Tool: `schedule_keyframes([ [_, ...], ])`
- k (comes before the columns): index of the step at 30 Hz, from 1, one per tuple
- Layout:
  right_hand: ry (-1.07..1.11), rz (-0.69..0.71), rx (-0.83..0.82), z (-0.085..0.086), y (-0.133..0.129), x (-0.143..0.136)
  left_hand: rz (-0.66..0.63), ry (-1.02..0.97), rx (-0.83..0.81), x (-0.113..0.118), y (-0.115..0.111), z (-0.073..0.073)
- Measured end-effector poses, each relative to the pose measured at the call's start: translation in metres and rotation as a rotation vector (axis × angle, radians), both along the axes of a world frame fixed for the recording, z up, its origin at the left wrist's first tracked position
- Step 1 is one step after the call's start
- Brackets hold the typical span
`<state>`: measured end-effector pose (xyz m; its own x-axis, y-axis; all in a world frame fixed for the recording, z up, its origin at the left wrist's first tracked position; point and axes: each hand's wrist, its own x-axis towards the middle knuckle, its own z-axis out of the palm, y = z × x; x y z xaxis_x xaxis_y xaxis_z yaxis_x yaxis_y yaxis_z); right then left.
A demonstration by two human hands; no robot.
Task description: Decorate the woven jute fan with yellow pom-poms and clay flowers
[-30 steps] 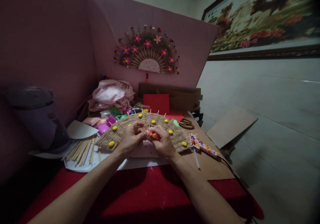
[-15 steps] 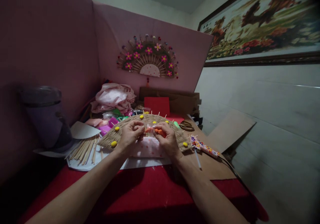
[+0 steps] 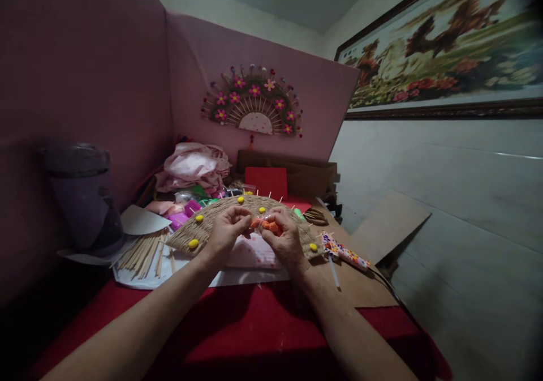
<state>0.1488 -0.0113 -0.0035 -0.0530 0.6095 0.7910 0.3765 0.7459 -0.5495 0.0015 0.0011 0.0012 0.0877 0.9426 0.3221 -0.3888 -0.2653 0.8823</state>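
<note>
Between my hands is a lump of orange clay (image 3: 270,226) with some clear wrapping about it. My right hand (image 3: 285,238) grips it with bent fingers. My left hand (image 3: 229,231) pinches at its left end, thumb and forefinger pressed together. Beneath both hands lies a fan-shaped piece (image 3: 220,214) wound with brown twine, dotted with yellow ovals and edged with thin stick ends. A pale spotted cloth section (image 3: 253,252) forms its lower middle, partly covered by my hands.
Wooden sticks (image 3: 142,256) lie left on white sheeting. A flower-patterned glue gun (image 3: 345,251) rests right on cardboard (image 3: 369,287). Behind are coloured clay packs (image 3: 178,219), bundled pink cloth (image 3: 195,163) and a red box (image 3: 266,182). A finished fan (image 3: 254,101) hangs on the pink panel.
The hands stay over the fan, and the left fingers have shifted slightly right and closer to the right hand. More of the orange lump shows between them. The camera view has tilted slightly.
</note>
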Motion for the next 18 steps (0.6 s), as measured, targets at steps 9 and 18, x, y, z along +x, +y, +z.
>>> schedule_keyframes([
  [9, 0.086, 0.068, -0.053, -0.0052, 0.0068, -0.0003, -0.024, -0.046, -0.048, -0.0008, 0.0048, -0.003],
  [18, -0.107, 0.014, 0.028, -0.0063, 0.0015, -0.0018, 0.023, 0.014, -0.022, 0.0032, -0.0013, -0.0001],
])
